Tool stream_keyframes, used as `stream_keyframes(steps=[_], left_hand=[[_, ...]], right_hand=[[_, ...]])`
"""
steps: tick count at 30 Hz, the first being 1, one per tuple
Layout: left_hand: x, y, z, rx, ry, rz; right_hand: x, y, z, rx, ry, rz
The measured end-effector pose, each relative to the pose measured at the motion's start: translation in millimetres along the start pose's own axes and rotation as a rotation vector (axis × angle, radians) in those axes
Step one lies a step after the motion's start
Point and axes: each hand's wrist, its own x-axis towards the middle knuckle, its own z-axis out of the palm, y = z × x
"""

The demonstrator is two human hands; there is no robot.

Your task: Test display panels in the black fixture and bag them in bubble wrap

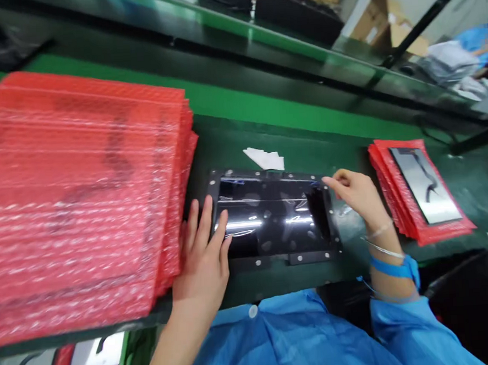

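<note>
A glossy black display panel [266,219] lies flat in a black fixture frame [314,257] dotted with round silver spots. My left hand [202,251] rests palm down over the left side, its fingers stretched onto the frame and panel edge. At the upper right corner, my right hand [350,190] is closed, thumb and index finger pinched together; anything between them is too small to make out. Small white paper pieces [265,158] lie just behind the frame. A blue wrist strap [393,267] circles my right wrist.
A tall stack of red bubble-wrap bags [75,198] stands close on the left. To the right, a grey screen panel [426,185] lies on more red bags [412,235]. A shelf [294,58] runs along the back. Wrapped panels [93,357] sit below the table at lower left.
</note>
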Motion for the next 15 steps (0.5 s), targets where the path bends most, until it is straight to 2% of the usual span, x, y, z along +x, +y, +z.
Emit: stream_keyframes(steps=[3, 5, 7, 11, 15], left_hand=[[8.8, 40.6, 17.5, 0.025, -0.106, 0.255], [13.9, 68.8, 33.0, -0.024, -0.229, 0.455], [17.4, 89.4, 47.4, -0.064, -0.306, 0.574], [19.7, 102.4, 63.3, -0.054, -0.33, 0.619], [18.9, 101.4, 63.4, -0.014, -0.34, 0.607]], right_hand=[[21.0, 4.3, 9.8, 0.012, -0.028, 0.085], [30.0, 6.4, 15.0, -0.007, -0.066, 0.082], [34.1, 6.7, 18.1, -0.035, -0.073, 0.053], [36.6, 4.3, 20.9, -0.058, -0.075, 0.053], [39.2, 4.0, 22.2, -0.048, -0.074, 0.057]])
